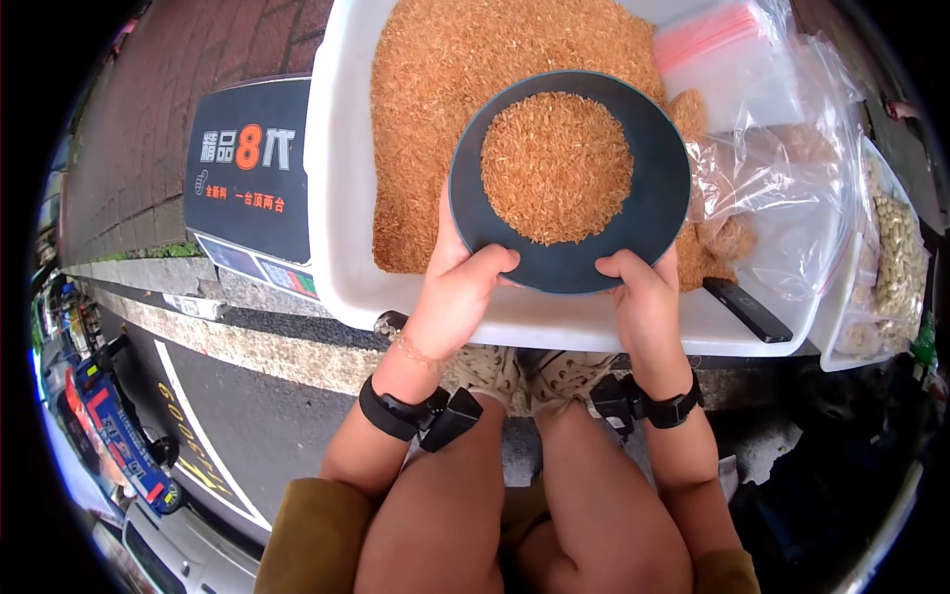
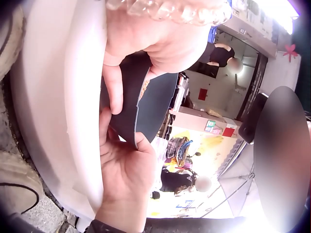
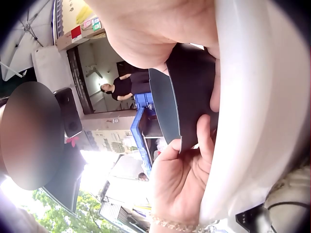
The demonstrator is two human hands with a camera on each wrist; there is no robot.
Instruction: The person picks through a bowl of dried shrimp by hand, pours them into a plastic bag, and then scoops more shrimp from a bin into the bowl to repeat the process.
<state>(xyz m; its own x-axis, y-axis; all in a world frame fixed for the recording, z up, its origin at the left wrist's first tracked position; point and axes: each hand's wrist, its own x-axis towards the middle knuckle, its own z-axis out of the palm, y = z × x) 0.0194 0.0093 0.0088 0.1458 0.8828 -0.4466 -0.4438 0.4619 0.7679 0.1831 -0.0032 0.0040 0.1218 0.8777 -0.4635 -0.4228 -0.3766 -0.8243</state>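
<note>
Both hands hold a dark blue-grey shallow bowl [image 1: 661,178] over a white plastic tub [image 1: 341,228]. A round heap of small orange-brown, grain-like bits [image 1: 556,168] lies in the middle of the bowl. My left hand [image 1: 457,292] grips the near left rim, thumb on top. My right hand [image 1: 648,297] grips the near right rim the same way. In the left wrist view, fingers of both hands lie under the bowl [image 2: 127,97]. The right wrist view shows the bowl's dark underside [image 3: 192,92] beside the tub wall. A deep bed of the same bits [image 1: 426,109] fills much of the tub.
Clear plastic bags [image 1: 782,178] lie at the tub's right, near a black rectangular object [image 1: 747,309] on the rim. A black printed box [image 1: 247,173] stands left of the tub. Another white tray [image 1: 841,346] with pale pieces sits at far right. People stand in the background.
</note>
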